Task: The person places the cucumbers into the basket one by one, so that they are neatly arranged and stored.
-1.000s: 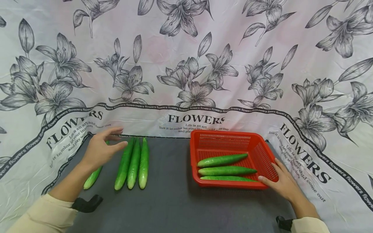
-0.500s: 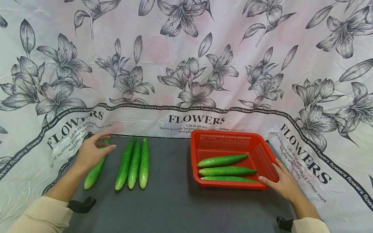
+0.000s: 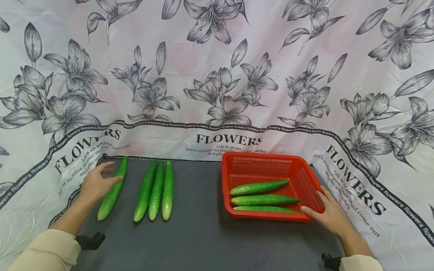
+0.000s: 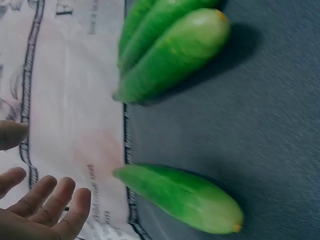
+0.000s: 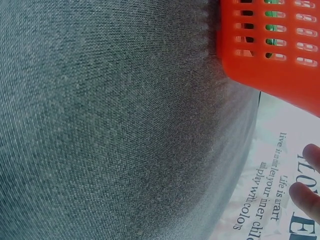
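Observation:
In the head view my left hand (image 3: 98, 184) is over the upper part of the leftmost cucumber (image 3: 111, 201), thumb and fingers spread apart with nothing between them. The left wrist view shows the same hand (image 4: 47, 210) with loose fingers, beside that cucumber (image 4: 185, 200). To its right, several inches off, three cucumbers (image 3: 155, 195) lie side by side. My right hand (image 3: 330, 214) rests at the near right corner of a red plastic basket (image 3: 257, 157), its thumb tip over the rim. Three cucumbers (image 3: 264, 199) lie crosswise inside. Two fingertips (image 5: 302, 195) stand apart from the basket in the right wrist view.
A grey cloth (image 3: 203, 237) covers the table. Behind it and at both sides hangs a white curtain (image 3: 162, 141) printed with grey flowers and lettering. The basket stands close to the back edge, near the right-hand curtain fold.
My left hand has moved left and slightly down, from beside the three cucumbers to the leftmost one, uncovering its upper end. My right hand and the basket have stayed in place.

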Demonstrator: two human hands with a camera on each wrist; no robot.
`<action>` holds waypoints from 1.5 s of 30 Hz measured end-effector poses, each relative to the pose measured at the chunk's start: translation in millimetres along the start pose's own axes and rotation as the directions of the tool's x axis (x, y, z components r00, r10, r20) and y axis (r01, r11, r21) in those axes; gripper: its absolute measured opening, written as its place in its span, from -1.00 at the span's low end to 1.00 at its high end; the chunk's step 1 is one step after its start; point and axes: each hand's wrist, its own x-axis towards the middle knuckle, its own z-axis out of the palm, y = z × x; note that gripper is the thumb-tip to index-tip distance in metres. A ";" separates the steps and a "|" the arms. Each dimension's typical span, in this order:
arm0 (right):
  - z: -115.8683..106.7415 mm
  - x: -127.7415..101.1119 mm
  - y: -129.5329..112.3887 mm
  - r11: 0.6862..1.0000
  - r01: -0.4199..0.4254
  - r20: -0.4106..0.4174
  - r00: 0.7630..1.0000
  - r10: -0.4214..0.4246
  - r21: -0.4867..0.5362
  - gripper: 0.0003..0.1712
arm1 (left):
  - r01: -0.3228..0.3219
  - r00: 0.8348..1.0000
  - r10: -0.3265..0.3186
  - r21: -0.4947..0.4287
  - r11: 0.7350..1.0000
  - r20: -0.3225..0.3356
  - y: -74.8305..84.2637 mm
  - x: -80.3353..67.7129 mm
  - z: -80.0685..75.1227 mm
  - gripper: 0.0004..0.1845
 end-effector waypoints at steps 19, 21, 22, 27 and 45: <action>0.9 3.7 0.1 1.000 -0.001 0.008 1.000 0.001 0.010 -0.05 | 0.215 0.954 -0.239 0.141 0.966 0.183 -53.4 9.2 3.6 -0.06; 0.6 3.5 0.7 1.000 0.003 0.007 1.000 -0.003 0.009 -0.04 | 0.231 0.944 -0.258 0.147 0.962 0.204 -55.7 10.9 4.0 -0.04; 0.4 3.0 0.9 1.000 0.003 0.005 1.000 -0.003 0.009 -0.04 | 0.241 0.939 -0.269 0.147 0.959 0.216 -56.6 11.8 4.6 -0.03; 0.2 0.2 1.1 1.000 0.016 -0.010 1.000 -0.016 0.009 -0.06 | 0.282 0.916 -0.317 0.168 0.945 0.244 -58.0 16.2 9.8 -0.02; 1.6 -0.5 0.6 1.000 0.020 -0.018 1.000 -0.020 0.022 -0.09 | 0.257 0.911 -0.303 0.188 0.948 0.280 -61.0 24.5 18.4 -0.12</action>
